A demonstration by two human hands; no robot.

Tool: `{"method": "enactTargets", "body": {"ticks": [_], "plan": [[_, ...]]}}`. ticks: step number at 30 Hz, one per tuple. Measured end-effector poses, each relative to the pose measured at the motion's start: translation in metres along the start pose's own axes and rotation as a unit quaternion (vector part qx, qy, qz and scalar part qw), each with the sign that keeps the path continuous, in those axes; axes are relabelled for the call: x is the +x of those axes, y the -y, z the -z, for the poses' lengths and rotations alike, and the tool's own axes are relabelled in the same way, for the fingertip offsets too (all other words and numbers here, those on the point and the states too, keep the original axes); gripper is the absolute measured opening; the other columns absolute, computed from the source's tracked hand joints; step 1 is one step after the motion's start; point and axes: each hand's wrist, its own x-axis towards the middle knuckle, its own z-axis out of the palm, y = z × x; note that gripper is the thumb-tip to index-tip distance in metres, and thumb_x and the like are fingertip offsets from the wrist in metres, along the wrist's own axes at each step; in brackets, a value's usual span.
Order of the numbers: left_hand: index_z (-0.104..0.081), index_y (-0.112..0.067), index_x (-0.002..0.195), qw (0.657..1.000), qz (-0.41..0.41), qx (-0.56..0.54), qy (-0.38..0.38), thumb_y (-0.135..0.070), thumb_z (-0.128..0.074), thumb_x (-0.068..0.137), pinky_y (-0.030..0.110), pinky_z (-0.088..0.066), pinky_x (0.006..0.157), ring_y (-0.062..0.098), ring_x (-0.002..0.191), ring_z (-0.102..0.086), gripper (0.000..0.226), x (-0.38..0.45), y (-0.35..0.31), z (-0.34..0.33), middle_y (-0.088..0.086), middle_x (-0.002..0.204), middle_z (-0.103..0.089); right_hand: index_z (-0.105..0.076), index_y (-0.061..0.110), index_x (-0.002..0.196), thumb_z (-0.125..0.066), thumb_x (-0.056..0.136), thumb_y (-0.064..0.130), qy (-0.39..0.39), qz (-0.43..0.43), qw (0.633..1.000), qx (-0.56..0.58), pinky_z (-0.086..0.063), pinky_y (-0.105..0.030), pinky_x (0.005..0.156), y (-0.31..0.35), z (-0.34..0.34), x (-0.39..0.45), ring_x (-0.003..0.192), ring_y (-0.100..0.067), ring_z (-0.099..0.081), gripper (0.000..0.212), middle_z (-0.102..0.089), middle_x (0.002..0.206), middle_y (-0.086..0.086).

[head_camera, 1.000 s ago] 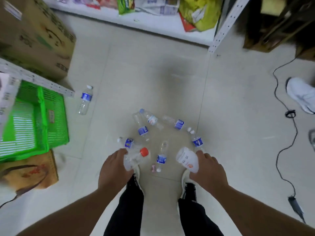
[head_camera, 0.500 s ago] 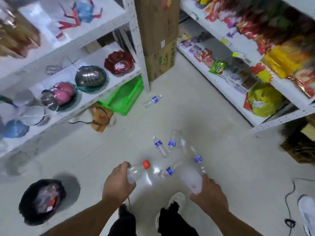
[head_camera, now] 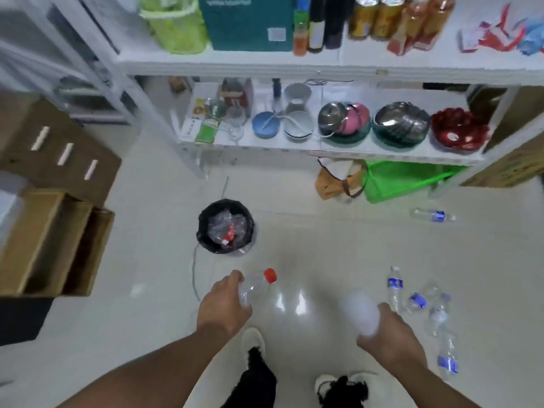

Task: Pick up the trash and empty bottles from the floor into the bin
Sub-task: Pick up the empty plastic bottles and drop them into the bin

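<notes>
The bin point(head_camera: 225, 226) sits ahead of the left hand point(head_camera: 222, 309), which grips a red-capped bottle point(head_camera: 255, 286), nearer than the right hand point(head_camera: 388, 334) gripping a white cup point(head_camera: 360, 312).

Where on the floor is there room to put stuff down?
Bare floor lies between the bin and the left hand, and left toward the cardboard boxes. It's crowded right of the right hand, where the bottles lie.

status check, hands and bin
Left hand grips clear red-capped plastic bottle. Right hand holds blurred white container. Black-lined bin ahead, path open.
</notes>
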Motion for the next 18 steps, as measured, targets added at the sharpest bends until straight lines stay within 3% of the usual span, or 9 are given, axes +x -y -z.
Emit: {"method": "enactTargets", "body": {"ticks": [7, 12, 18], "plan": [[-0.041, -0.035, 0.112, 0.994, 0.097, -0.011, -0.054, -0.039, -0.063, 0.087, 0.041, -0.055, 0.077, 0.025, 0.091, -0.065, 0.034, 0.016, 0.116, 0.079, -0.007, 0.103, -0.062, -0.046, 0.024, 0.109, -0.078, 0.069, 0.041, 0.041, 0.052, 0.997, -0.026, -0.055, -0.037, 0.077, 0.158, -0.024, 0.004, 0.094, -0.028, -0.065, 0.054, -0.062, 0.101, -0.001], [-0.039, -0.036, 0.109, 0.989, 0.131, -0.042, -0.054, -0.047, -0.075, 0.081, 0.037, -0.053, 0.070, 0.021, 0.083, -0.064, 0.047, 0.044, 0.134, 0.097, -0.008, 0.099, -0.063, -0.047, 0.024, 0.111, -0.080, 0.071, 0.040, 0.074, 0.089, 0.992, -0.054, -0.057, -0.036, 0.075, 0.239, -0.021, 0.022, 0.091, -0.023, -0.066, 0.054, -0.063, 0.103, -0.001], [-0.036, -0.036, 0.108, 0.974, 0.208, -0.082, -0.037, -0.062, -0.078, 0.072, 0.037, -0.056, 0.072, 0.021, 0.084, -0.066, 0.060, 0.087, 0.138, 0.104, -0.008, 0.097, -0.065, -0.050, 0.019, 0.113, -0.083, 0.073, 0.038, 0.127, 0.106, 0.985, -0.048, -0.060, -0.039, 0.081, 0.308, -0.026, 0.080, 0.092, -0.024, -0.069, 0.056, -0.066, 0.104, -0.004]]}}
